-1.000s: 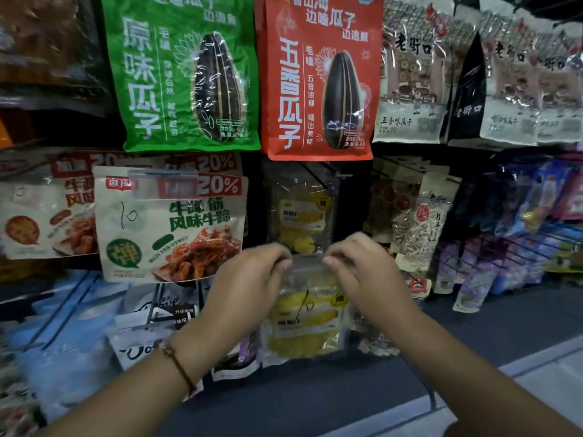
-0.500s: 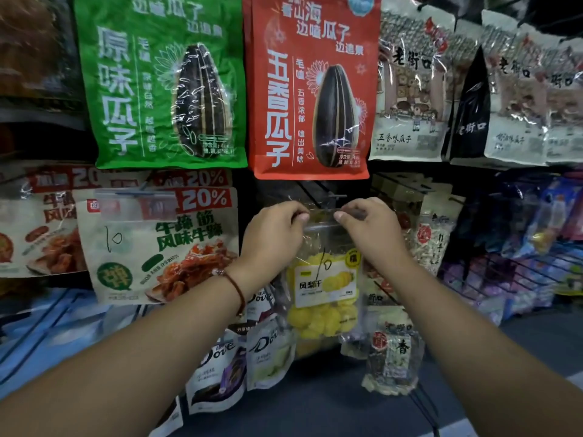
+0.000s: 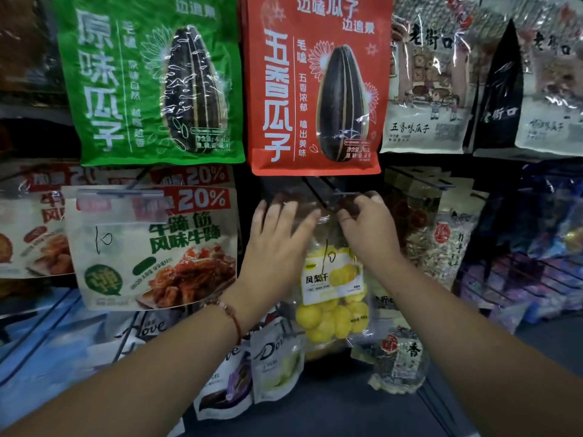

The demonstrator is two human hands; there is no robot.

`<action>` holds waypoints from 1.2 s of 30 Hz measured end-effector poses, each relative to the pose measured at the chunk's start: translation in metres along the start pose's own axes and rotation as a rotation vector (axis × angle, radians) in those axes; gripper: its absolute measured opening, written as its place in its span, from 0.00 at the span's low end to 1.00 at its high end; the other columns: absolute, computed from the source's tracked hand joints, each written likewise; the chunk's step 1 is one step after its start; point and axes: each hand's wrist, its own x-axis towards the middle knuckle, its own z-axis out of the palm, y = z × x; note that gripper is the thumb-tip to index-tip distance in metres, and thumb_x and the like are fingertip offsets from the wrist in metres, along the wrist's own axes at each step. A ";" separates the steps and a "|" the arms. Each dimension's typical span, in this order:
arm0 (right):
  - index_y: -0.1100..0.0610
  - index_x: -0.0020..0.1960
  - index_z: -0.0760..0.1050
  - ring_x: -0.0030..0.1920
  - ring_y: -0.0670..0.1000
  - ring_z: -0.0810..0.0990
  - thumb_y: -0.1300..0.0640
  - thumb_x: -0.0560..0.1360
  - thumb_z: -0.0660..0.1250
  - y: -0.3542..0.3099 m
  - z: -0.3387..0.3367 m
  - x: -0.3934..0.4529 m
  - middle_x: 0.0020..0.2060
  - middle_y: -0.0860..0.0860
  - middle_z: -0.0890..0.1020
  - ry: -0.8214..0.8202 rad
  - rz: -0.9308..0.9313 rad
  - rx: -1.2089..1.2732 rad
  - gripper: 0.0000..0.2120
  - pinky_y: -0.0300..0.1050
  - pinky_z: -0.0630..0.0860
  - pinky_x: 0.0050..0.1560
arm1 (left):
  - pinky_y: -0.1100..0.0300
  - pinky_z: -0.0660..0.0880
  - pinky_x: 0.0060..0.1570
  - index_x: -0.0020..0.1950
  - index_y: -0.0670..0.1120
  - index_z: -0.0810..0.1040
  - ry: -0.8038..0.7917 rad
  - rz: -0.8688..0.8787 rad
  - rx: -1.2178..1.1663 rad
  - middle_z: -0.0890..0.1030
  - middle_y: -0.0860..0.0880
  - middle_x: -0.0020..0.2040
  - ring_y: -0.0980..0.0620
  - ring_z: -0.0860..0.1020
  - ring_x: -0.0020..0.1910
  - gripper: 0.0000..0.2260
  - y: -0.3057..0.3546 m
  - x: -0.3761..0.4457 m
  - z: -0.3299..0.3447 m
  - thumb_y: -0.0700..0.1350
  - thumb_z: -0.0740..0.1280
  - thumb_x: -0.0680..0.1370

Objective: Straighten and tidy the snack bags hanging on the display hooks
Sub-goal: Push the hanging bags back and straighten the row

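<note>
Pinching clear pineapple bag top at hook, right hand, left hand fingers spread flat

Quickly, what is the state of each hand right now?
Left hand: open, straight fingers on the clear bag of yellow snacks.
Right hand: pinching that bag's top edge.

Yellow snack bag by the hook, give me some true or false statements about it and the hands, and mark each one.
1. The right hand pinches the top of the yellow snack bag at the hook. True.
2. The left hand has its fingers spread against the bag's top. True.
3. The yellow bag hangs directly under the green bag. False: it is under the red bag.
4. The left wrist is bare. False: it wears a bracelet.
5. The bag has "10" handwritten on it. True.
</note>
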 end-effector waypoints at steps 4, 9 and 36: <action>0.59 0.62 0.74 0.61 0.58 0.73 0.51 0.77 0.65 0.005 0.003 -0.008 0.63 0.56 0.71 0.072 -0.066 -0.086 0.17 0.53 0.74 0.60 | 0.37 0.50 0.75 0.76 0.49 0.65 -0.159 0.178 0.015 0.56 0.40 0.79 0.37 0.50 0.78 0.30 0.012 -0.047 0.000 0.63 0.57 0.79; 0.54 0.79 0.47 0.79 0.56 0.44 0.51 0.79 0.62 0.006 -0.006 -0.063 0.79 0.56 0.46 -0.061 -0.259 -0.280 0.35 0.53 0.50 0.77 | 0.34 0.52 0.73 0.80 0.49 0.53 -0.290 0.118 0.106 0.51 0.41 0.80 0.37 0.48 0.79 0.46 0.019 -0.072 0.016 0.70 0.67 0.70; 0.49 0.78 0.58 0.78 0.48 0.41 0.51 0.80 0.59 0.007 0.020 -0.221 0.79 0.48 0.49 -0.599 -0.474 -0.185 0.27 0.44 0.36 0.72 | 0.40 0.58 0.73 0.80 0.49 0.56 -0.408 0.087 0.026 0.52 0.40 0.80 0.38 0.54 0.78 0.32 -0.031 -0.187 -0.023 0.61 0.55 0.79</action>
